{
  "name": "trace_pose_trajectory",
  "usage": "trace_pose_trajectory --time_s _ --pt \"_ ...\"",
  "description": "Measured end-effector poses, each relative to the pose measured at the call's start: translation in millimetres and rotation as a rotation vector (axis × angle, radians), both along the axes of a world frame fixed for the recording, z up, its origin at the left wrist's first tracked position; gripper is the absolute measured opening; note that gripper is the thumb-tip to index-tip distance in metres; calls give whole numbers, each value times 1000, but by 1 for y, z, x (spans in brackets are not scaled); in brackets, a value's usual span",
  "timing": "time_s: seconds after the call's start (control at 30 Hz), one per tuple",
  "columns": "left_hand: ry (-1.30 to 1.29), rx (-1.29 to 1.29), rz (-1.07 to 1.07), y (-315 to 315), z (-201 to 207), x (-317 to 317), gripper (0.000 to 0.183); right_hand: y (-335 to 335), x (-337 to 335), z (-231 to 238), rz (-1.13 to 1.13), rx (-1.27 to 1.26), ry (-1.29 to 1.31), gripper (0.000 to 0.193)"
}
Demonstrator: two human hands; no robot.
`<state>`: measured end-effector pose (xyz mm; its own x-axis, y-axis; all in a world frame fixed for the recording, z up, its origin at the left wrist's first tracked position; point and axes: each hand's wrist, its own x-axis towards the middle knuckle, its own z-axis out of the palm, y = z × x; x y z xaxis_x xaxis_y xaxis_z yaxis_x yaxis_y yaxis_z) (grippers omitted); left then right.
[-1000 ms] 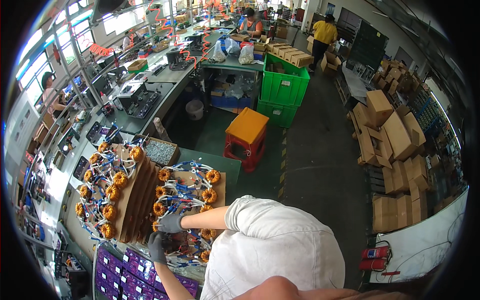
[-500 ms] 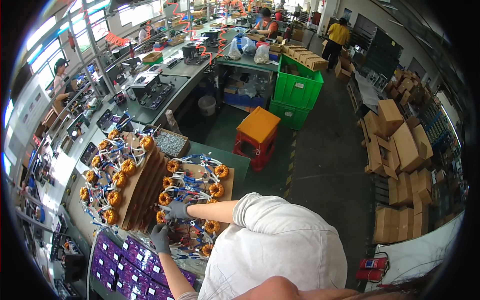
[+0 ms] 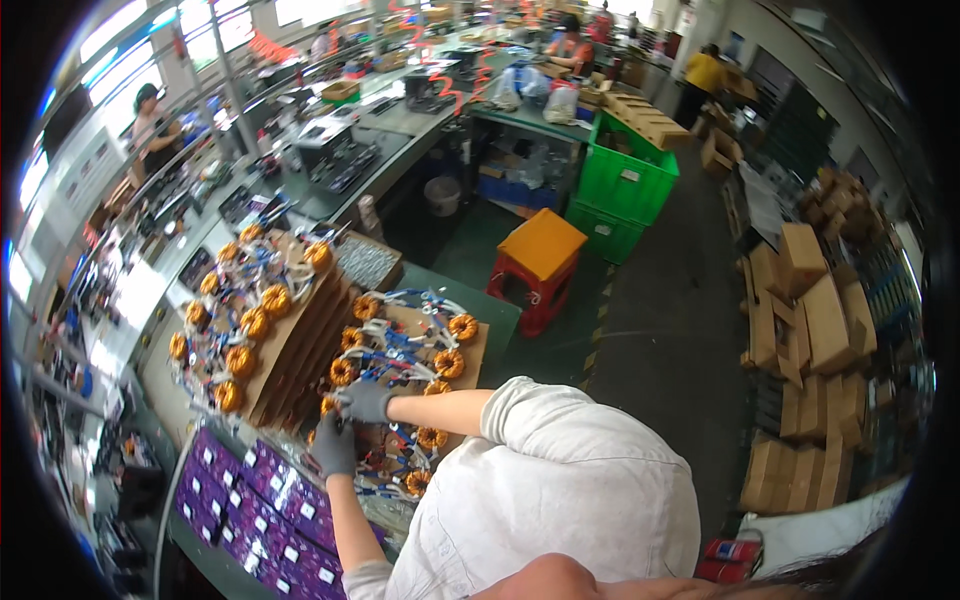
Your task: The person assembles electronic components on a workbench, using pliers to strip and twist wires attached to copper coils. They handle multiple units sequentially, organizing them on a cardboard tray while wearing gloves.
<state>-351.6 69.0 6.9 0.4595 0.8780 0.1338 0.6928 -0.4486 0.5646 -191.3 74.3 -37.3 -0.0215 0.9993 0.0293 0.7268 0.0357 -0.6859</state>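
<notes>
Right hand (image 3: 366, 402) at an orange coil (image 3: 328, 404) by the left edge of the cardboard sheet (image 3: 478, 350), left hand (image 3: 333, 447) close beside; fingers look bent, but from here I cannot tell whether either hand pinches anything. Step in hand, my reading: handling that one coil. Next move seems to call for keeping neighbouring wires (image 3: 408, 368) unsnagged.

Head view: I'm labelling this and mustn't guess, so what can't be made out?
Head view, left hand and right hand: exactly what the fingertips touch, hidden by the gloved fingers.
Head view, cardboard sheet: part of its surface, hidden by the right forearm and coils.
Head view, grey pieces: exact kind, too small.
Head view, person in yellow: hands, too small and blurred.
</notes>
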Motion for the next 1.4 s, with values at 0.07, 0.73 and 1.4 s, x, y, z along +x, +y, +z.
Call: trace_pose_trajectory --time_s 0.07,0.73,1.4 --pt "71 51 62 5 -14 0 34 -6 -3 11 -1 -13 -15 38" --pt "291 182 -402 -30 42 -16 33 -61 84 88 -231 -317 1022 23" --pt "557 -6 -434 35 38 54 22 -27 85 58 -25 -279 479 27"
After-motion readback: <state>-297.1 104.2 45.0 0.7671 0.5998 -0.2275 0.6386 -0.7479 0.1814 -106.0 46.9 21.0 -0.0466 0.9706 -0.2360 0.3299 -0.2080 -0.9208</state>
